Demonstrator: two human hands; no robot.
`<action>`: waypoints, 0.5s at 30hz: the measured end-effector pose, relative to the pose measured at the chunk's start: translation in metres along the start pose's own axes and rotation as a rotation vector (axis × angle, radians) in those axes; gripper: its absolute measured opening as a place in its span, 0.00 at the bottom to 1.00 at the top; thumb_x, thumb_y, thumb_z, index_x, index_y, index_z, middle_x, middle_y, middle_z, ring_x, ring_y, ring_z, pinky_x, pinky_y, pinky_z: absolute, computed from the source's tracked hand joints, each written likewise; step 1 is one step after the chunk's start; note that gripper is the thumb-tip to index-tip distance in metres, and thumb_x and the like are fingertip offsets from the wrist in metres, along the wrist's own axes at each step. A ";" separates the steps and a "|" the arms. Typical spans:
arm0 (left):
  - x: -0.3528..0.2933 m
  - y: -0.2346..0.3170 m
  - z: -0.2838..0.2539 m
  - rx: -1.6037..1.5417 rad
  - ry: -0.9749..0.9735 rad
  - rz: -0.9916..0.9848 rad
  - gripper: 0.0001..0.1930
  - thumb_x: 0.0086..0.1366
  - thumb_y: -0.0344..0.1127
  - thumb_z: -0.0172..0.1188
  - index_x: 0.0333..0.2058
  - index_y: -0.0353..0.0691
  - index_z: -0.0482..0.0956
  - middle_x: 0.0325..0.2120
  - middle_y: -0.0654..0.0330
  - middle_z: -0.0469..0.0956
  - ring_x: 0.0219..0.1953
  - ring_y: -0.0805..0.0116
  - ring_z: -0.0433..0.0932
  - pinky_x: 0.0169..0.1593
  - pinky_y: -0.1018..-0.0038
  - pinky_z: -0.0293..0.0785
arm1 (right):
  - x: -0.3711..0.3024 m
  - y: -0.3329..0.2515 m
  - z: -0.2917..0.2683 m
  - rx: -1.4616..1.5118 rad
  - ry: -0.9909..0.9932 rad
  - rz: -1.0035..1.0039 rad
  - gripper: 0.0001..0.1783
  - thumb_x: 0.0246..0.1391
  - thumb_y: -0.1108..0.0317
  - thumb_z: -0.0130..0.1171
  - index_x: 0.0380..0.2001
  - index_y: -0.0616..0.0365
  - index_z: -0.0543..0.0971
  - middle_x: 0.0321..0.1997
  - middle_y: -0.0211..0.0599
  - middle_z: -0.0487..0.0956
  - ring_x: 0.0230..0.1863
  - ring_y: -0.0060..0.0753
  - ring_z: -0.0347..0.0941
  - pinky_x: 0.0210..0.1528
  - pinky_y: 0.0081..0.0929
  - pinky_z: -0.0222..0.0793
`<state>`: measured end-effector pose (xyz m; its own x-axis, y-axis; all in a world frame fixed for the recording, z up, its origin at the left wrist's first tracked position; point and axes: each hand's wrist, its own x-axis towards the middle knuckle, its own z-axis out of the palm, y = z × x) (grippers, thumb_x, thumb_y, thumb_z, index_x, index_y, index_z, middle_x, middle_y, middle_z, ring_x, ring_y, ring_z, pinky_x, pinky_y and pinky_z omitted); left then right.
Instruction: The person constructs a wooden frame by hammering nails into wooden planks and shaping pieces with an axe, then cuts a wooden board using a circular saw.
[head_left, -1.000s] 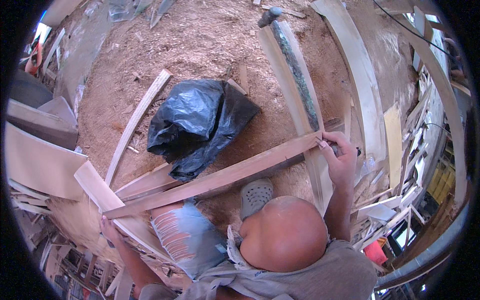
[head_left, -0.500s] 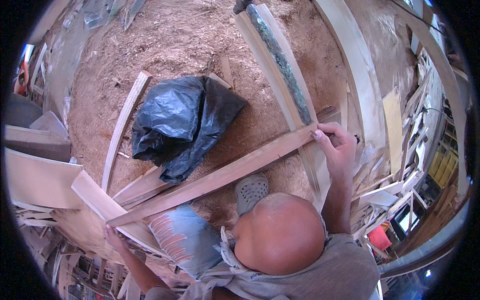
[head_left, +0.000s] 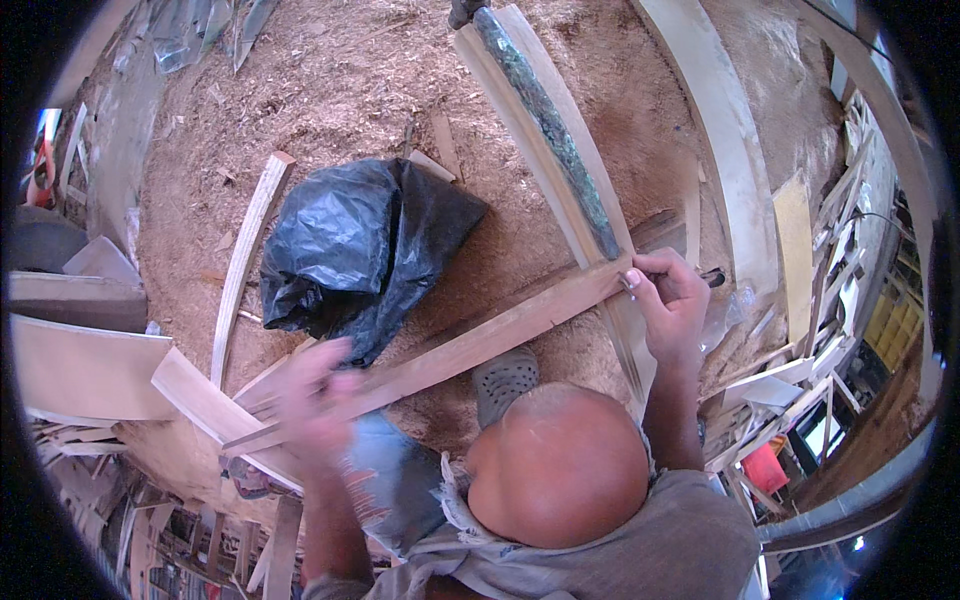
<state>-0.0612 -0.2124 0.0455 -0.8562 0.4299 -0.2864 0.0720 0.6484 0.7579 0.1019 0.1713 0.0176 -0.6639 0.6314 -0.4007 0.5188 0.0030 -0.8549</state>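
Note:
A long wooden board point(head_left: 480, 335) lies slanted in front of me, from the lower left up to the right. My right hand point(head_left: 670, 295) is closed at its far right end, thumb and fingers pinching there. A dark tip of something point(head_left: 712, 277) pokes out behind that hand; what it is stays hidden. My left hand point(head_left: 320, 395) is smeared by motion over the board's left part, so its fingers cannot be read. Under the board's right end runs another long plank point(head_left: 560, 215) with a mottled dark green bar point(head_left: 550, 135) lying along it.
A crumpled black plastic bag point(head_left: 350, 225) lies beyond the board, beside a narrow wood strip point(head_left: 245, 260). My bare knee point(head_left: 560, 465) and grey clog point(head_left: 505, 383) are close by. Sawdust covers the ground. Scrap wood point(head_left: 800, 370) is piled at right; a pale plank point(head_left: 215, 410) lies at left.
My left hand has left the board's lower left end and moved up and right, over the board. My right hand stays at the other end. The view has shifted slightly.

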 end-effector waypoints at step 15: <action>0.098 0.111 0.136 -0.105 -0.677 0.129 0.28 0.65 0.46 0.74 0.58 0.36 0.80 0.52 0.45 0.84 0.54 0.45 0.84 0.57 0.59 0.81 | 0.003 0.024 0.013 -0.059 0.137 -0.280 0.08 0.56 0.75 0.71 0.37 0.64 0.82 0.32 0.34 0.78 0.31 0.25 0.71 0.35 0.24 0.65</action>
<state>-0.0675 -0.0129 0.0214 -0.3347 0.8186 -0.4667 0.0725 0.5162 0.8534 0.1056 0.1635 -0.0080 -0.7086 0.6983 -0.1007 0.3588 0.2337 -0.9037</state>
